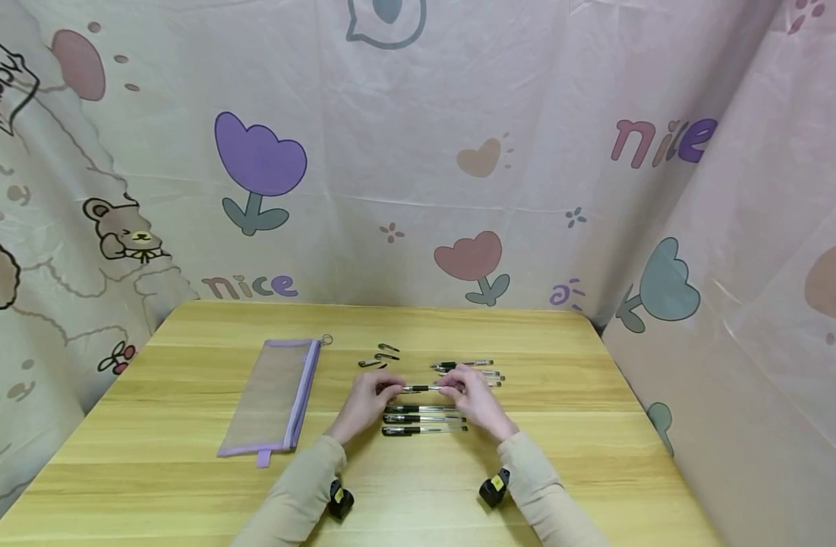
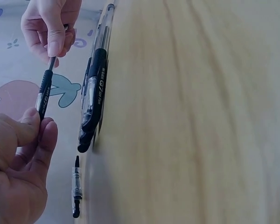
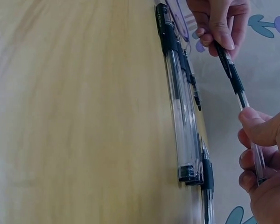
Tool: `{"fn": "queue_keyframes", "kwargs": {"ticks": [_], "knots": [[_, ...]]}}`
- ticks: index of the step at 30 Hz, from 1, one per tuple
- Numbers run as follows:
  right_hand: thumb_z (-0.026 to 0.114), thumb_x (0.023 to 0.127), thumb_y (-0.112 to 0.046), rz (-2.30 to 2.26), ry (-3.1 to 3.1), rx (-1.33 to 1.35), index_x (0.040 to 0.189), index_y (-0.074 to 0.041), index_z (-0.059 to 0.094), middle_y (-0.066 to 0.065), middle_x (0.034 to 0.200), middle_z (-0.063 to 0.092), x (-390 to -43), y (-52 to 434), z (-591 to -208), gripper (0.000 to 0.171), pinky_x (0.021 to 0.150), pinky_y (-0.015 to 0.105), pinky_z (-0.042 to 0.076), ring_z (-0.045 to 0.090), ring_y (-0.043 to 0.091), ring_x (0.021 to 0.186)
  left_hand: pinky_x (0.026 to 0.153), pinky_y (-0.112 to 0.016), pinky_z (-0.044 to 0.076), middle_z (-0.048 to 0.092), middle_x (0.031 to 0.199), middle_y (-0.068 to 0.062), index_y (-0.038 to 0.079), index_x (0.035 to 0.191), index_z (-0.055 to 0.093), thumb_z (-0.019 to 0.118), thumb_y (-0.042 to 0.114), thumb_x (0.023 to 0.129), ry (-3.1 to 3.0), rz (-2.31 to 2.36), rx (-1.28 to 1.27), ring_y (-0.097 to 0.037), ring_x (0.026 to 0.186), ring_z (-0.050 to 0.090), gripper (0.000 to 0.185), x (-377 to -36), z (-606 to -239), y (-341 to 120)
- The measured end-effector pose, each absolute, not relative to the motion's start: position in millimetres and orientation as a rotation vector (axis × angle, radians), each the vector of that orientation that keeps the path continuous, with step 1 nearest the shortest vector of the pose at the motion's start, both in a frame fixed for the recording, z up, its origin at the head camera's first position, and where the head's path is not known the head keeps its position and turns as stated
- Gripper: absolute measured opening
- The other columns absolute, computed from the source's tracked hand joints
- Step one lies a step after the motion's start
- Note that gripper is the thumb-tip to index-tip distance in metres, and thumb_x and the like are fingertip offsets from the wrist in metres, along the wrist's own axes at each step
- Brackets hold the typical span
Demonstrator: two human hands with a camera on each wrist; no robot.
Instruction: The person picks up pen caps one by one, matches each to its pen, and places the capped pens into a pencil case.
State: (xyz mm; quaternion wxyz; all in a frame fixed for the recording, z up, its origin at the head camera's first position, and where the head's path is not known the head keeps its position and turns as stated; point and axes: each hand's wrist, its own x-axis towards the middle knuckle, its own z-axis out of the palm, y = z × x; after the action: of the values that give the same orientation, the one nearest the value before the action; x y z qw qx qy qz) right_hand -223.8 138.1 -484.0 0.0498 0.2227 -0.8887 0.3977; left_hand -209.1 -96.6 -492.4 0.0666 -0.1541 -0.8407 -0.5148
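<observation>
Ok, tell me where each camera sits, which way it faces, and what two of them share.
Head: worn on the head, facing forward and down across the table to the printed cloth; left hand, right hand and both sleeves show.
Left wrist: on the left wrist, facing the held pen; left hand near, right hand beyond.
Right wrist: on the right wrist, facing the same pen; right hand near, left hand beyond.
Shared: both wrist views show that pen, both hands and capped pens on the table.

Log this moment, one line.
left hand: pinches gel pen, cap end; right hand: grips clear barrel; three capped gel pens: nearest row; zippered mesh pouch: on left
</observation>
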Motion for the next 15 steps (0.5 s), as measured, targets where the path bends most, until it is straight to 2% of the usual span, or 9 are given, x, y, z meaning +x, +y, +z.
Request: {"fn": "queue_keyframes", "kwargs": {"ticks": [2,9,15], "knots": [[0.071,0.089,-0.005,1.217,-2.705,0.678,0.096,-0.008,0.075,0.002,0.091,0.067,-223.5,137.1,-484.3,0.008,0.073,0.019,0.050,0.058,0.009,0.081,0.065,-0.019,0.054,0.074,0.089,-0.010,0.000,0.102,0.076,0.068,0.000,0.091,-2.532,-1.554,-0.468,-0.019,0.073,0.067,0.013,-208.8,-493.3,-97.1],[0.070,0.090,-0.005,1.239,-2.713,0.691,0.095,-0.008,0.075,0.003,0.093,0.068,-222.2,137.3,-485.6,0.007,0.072,0.018,0.049,0.057,0.008,0.079,0.067,-0.019,0.052,0.072,0.094,-0.007,0.001,0.103,0.076,0.067,-0.001,0.092,-2.552,-1.421,-0.569,-0.006,0.075,0.059,0.014,-207.4,-495.2,-98.3],[0.071,0.091,-0.007,1.226,-2.742,0.705,0.096,-0.008,0.076,0.003,0.092,0.068,-223.6,138.0,-486.7,0.008,0.071,0.018,0.048,0.056,0.007,0.079,0.070,-0.019,0.049,0.062,0.092,-0.003,0.008,0.112,0.075,0.063,-0.003,0.093,-2.629,-1.258,-0.696,-0.007,0.079,0.052,0.025,-207.9,-496.8,-98.7]]}}
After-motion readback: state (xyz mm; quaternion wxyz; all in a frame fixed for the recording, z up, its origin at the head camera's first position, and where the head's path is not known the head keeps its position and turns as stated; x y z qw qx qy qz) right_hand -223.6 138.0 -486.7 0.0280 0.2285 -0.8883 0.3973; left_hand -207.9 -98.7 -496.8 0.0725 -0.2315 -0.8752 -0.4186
